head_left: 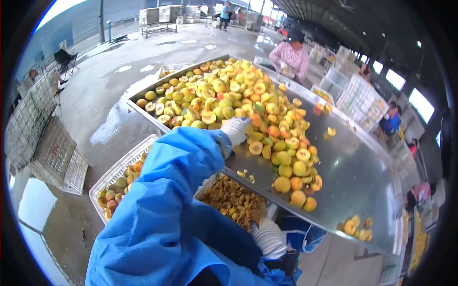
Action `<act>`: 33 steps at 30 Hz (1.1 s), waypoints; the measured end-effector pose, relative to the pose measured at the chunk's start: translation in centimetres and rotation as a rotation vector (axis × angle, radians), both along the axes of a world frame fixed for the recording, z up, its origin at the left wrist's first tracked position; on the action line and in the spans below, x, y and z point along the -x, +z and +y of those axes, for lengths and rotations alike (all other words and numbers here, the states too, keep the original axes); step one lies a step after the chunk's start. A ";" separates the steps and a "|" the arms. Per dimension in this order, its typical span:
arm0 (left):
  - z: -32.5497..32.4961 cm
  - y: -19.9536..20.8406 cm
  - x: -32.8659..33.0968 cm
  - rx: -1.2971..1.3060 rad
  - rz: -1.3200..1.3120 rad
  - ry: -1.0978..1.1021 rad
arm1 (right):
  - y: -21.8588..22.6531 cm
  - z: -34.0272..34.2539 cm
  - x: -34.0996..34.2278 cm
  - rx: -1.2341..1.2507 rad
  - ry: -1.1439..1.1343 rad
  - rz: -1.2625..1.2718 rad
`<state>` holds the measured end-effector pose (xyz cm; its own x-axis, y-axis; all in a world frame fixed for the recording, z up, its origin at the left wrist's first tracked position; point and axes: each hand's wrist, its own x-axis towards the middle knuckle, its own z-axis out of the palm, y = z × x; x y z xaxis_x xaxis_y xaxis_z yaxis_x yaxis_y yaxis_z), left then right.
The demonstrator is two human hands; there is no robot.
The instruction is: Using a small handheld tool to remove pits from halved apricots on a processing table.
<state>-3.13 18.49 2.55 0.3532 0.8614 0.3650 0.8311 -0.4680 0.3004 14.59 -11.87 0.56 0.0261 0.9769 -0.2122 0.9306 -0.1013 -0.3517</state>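
Note:
My left hand (237, 130), in a white knit glove with greyish fingertips, reaches over the near side of a heap of yellow peaches (217, 86). Its fingers are stretched out against the fruit, and I see nothing gripped in them. Many peaches in the heap are cut halves, some showing a stone or hollow. They lie on a raised-edge metal table (353, 176). Lower down, below the table edge, my right hand (270, 240) wears a striped white glove beside a crate of brown scraps and pits (231, 198). Its fingers are hidden from view.
A white crate of whole peaches (112, 193) stands left of my blue sleeve. A few fruit pieces (357, 228) sit at the table's near right corner. Across the table is a person in a pink top (292, 57). Stacked white crates (362, 102) stand at the right.

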 end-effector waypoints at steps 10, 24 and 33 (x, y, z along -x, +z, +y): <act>-1.3 -2.1 0.0 0.527 -0.746 -0.118 | -2.5 0.8 -2.0 -0.258 0.074 0.466; -17.6 -0.4 -2.0 1.107 -1.381 -0.366 | -0.3 3.1 0.4 -0.589 0.034 0.583; -18.5 -0.9 -1.8 0.971 -1.216 -0.339 | -0.7 3.3 1.8 -0.687 0.098 0.189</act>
